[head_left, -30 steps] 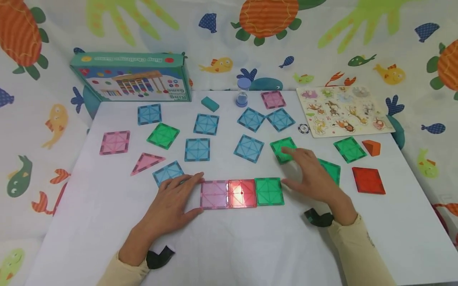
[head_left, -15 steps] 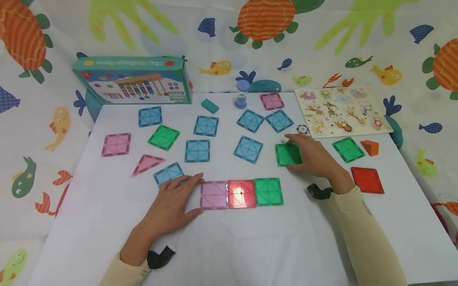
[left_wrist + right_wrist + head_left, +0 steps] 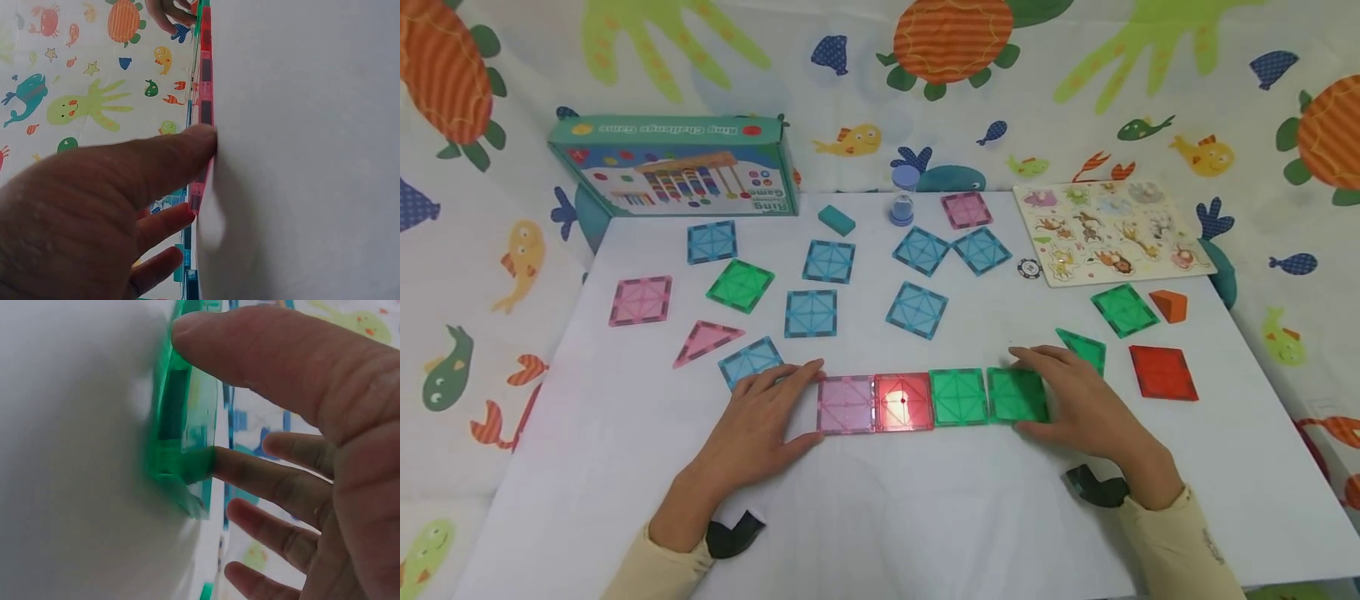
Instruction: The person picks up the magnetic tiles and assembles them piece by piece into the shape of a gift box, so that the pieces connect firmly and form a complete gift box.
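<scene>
Now pinching a green tile in the right hand, moved since half a second ago from one o'clock of another green tile to just beside its three o'clock edge, while keeping the left hand loosely spread against the pink tile at the row's nine o'clock end.

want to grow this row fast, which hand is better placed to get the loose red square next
The right hand, probably: it is nearer the loose red square, though it must first release the end green tile it holds. The left hand is much farther away, touching the purple tile.
</scene>
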A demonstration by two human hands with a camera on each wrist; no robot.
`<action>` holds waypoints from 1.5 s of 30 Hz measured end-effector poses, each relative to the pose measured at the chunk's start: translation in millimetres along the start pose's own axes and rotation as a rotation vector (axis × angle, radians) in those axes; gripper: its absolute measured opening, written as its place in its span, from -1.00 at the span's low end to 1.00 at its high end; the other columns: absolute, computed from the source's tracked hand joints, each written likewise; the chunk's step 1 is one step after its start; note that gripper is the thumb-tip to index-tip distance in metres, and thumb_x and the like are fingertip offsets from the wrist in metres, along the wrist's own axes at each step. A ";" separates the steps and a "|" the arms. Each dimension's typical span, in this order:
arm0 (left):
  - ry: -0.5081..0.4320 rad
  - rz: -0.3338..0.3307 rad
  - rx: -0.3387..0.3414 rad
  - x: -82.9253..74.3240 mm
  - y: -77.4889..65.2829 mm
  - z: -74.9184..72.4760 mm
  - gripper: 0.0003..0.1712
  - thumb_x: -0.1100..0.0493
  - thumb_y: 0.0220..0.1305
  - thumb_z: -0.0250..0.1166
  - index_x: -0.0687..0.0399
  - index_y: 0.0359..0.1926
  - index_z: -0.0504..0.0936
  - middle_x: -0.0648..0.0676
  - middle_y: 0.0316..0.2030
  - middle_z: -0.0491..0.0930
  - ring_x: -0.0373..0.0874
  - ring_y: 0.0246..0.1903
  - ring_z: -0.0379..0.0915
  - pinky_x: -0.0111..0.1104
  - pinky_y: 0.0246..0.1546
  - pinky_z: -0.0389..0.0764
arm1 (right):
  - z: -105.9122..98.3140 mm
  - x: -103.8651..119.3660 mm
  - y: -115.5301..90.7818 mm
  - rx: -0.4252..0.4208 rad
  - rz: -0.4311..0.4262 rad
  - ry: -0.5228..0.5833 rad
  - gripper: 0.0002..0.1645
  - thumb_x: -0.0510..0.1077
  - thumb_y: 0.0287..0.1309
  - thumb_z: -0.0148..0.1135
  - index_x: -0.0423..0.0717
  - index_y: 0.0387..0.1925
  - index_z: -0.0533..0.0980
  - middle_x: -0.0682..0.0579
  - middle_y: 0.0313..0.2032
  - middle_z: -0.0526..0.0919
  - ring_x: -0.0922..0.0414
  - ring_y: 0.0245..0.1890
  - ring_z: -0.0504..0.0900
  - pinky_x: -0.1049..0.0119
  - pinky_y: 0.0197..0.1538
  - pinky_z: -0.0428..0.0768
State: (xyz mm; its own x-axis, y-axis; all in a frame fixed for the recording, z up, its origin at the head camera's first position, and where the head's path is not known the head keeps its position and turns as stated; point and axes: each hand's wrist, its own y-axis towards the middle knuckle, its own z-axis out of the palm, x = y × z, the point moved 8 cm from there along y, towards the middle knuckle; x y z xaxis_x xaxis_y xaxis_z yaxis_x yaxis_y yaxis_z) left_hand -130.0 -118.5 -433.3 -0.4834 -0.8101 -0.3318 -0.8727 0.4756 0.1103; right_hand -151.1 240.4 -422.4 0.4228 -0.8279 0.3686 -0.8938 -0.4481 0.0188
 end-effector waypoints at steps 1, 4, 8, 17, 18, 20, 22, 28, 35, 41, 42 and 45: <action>0.000 -0.002 -0.002 0.5 -0.2 -0.1 0.12 -0.24 -0.05 0.42 -0.21 0.46 0.01 -0.13 0.22 0.40 -0.03 0.29 0.12 0.00 0.15 0.16 | 1.3 2.4 1.5 0.002 -0.003 -0.003 0.14 0.13 -0.31 0.57 0.11 0.36 0.22 0.13 0.15 0.47 0.03 0.26 0.23 -0.13 0.14 0.38; -0.007 -0.007 -0.004 1.3 -0.6 -0.1 0.12 -0.23 -0.04 0.42 -0.21 0.46 0.01 -0.13 0.22 0.40 -0.03 0.29 0.12 0.01 0.15 0.16 | 3.6 6.6 4.9 0.014 0.001 -0.016 0.15 0.12 -0.31 0.58 0.13 0.37 0.21 0.11 0.15 0.47 0.02 0.25 0.24 -0.14 0.14 0.37; -0.014 -0.004 -0.001 1.0 0.9 0.7 0.12 -0.23 -0.03 0.41 -0.23 0.46 -0.01 -0.14 0.23 0.40 -0.03 0.29 0.12 0.02 0.15 0.16 | 3.5 7.7 5.4 0.032 0.000 -0.016 0.15 0.12 -0.30 0.57 0.12 0.37 0.20 0.09 0.18 0.44 0.01 0.26 0.24 -0.13 0.13 0.40; -0.010 -0.011 0.002 1.9 1.9 1.1 0.11 -0.24 -0.03 0.41 -0.22 0.46 0.01 -0.13 0.23 0.39 -0.02 0.29 0.12 0.03 0.16 0.16 | -13.3 25.3 67.8 -0.073 0.004 0.071 -0.15 0.05 0.01 0.40 0.00 0.32 0.26 -0.01 0.13 0.48 0.02 0.19 0.32 -0.03 0.09 0.45; -0.012 -0.014 0.002 1.9 1.4 1.2 0.10 -0.24 -0.04 0.41 -0.21 0.46 0.02 -0.12 0.23 0.39 -0.02 0.29 0.12 0.03 0.15 0.16 | -11.5 28.8 79.2 -0.056 0.020 0.050 -0.13 0.09 0.01 0.39 0.01 0.33 0.25 -0.02 0.15 0.46 0.00 0.19 0.32 -0.04 0.07 0.47; -0.014 -0.020 0.006 2.2 0.6 1.7 0.10 -0.24 -0.03 0.41 -0.21 0.46 0.03 -0.12 0.23 0.39 -0.02 0.29 0.12 0.03 0.15 0.16 | -4.9 35.8 102.0 -0.014 0.037 0.017 -0.05 0.15 -0.02 0.39 0.02 0.36 0.20 -0.06 0.21 0.41 -0.03 0.20 0.32 -0.05 0.10 0.46; -0.017 -0.024 0.010 2.1 -0.3 2.0 0.09 -0.25 -0.03 0.41 -0.22 0.45 0.04 -0.12 0.24 0.39 -0.02 0.29 0.12 0.02 0.15 0.17 | 4.5 43.1 121.5 0.030 0.031 -0.028 0.05 0.21 -0.07 0.40 0.01 0.39 0.14 -0.11 0.25 0.36 -0.07 0.19 0.32 -0.06 0.11 0.45; -0.011 -0.019 0.019 1.6 -0.9 2.5 0.10 -0.28 -0.02 0.38 -0.23 0.46 0.00 -0.13 0.25 0.37 -0.03 0.30 0.10 0.00 0.15 0.18 | 24.2 53.7 154.8 0.068 -0.058 -0.153 0.14 0.25 -0.09 0.39 -0.05 0.41 0.06 -0.17 0.19 0.40 -0.10 0.13 0.38 -0.03 0.12 0.43; -0.002 -0.026 0.013 2.7 -2.0 -0.8 0.11 -0.28 -0.01 0.38 -0.21 0.47 0.00 -0.11 0.25 0.38 -0.01 0.30 0.12 0.01 0.13 0.19 | 2.8 23.8 143.8 0.101 -0.081 0.016 0.12 0.09 -0.14 0.48 0.08 0.41 0.07 0.01 0.13 0.46 0.02 0.11 0.39 -0.04 0.13 0.40; -0.003 -0.034 0.015 1.2 -2.3 -2.4 0.10 -0.26 -0.01 0.38 -0.19 0.46 0.00 -0.10 0.24 0.38 0.00 0.30 0.12 0.03 0.15 0.18 | -9.6 -13.4 105.1 0.187 -0.039 0.109 0.14 0.00 -0.20 0.54 0.08 0.40 0.11 0.08 0.12 0.46 0.07 0.12 0.39 0.00 0.13 0.43; -0.003 -0.035 0.016 1.0 -2.4 -2.4 0.10 -0.26 -0.01 0.38 -0.19 0.46 0.00 -0.10 0.24 0.38 0.00 0.30 0.11 0.03 0.16 0.18 | -9.2 -17.9 99.3 0.198 -0.028 0.117 0.13 0.00 -0.19 0.54 0.08 0.40 0.11 0.08 0.13 0.46 0.07 0.13 0.38 0.00 0.14 0.43; -0.007 -0.035 0.019 0.7 -2.3 -1.7 0.10 -0.25 -0.01 0.39 -0.18 0.47 0.00 -0.10 0.25 0.38 0.00 0.31 0.09 0.04 0.17 0.17 | -8.7 -27.2 85.5 0.207 -0.008 0.143 0.13 -0.01 -0.18 0.54 0.07 0.40 0.11 0.08 0.16 0.45 0.06 0.16 0.36 -0.02 0.17 0.40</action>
State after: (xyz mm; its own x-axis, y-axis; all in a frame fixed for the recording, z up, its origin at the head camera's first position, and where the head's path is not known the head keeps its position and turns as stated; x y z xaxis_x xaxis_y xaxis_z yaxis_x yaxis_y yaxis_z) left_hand -128.5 -120.7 -432.1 -0.4518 -0.8242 -0.3413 -0.8877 0.4532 0.0808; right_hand -240.3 227.6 -422.7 0.3908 -0.7746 0.4972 -0.8346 -0.5260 -0.1636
